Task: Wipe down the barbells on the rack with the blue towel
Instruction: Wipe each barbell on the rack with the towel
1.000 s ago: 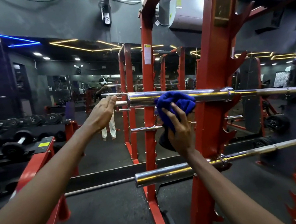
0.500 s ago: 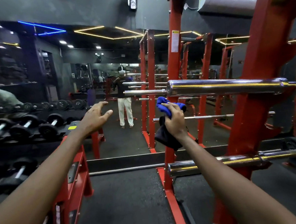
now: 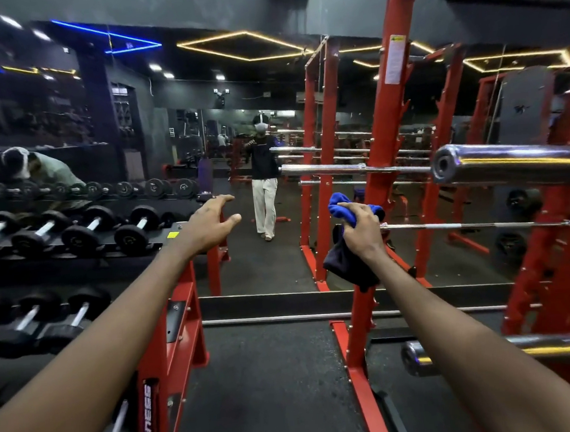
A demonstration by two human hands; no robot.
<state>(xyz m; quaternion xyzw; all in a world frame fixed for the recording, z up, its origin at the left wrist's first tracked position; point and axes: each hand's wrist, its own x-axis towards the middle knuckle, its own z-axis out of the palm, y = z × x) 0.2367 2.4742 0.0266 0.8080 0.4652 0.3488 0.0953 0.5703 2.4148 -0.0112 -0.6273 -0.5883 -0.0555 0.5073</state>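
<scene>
A chrome barbell (image 3: pixel 509 163) rests across the red rack (image 3: pixel 391 161) at the right, its sleeve end facing left. A second chrome barbell (image 3: pixel 555 345) lies lower on the same rack, partly hidden by my right forearm. My right hand (image 3: pixel 362 230) holds the bunched blue towel (image 3: pixel 338 203) in the air, left of and below the upper barbell, touching neither bar. A dark part of the cloth hangs under the wrist. My left hand (image 3: pixel 210 226) is stretched forward with fingers spread, holding nothing.
A red dumbbell rack (image 3: pixel 171 342) with several black dumbbells (image 3: pixel 85 231) fills the left side. A wall mirror (image 3: pixel 264 183) straight ahead reflects a person, more barbells and red uprights. Black rubber floor (image 3: pixel 265 386) runs between the two racks.
My right hand with the towel has come off the upper barbell and dropped down and left. My left hand has let go of the bar end. The view has shifted left.
</scene>
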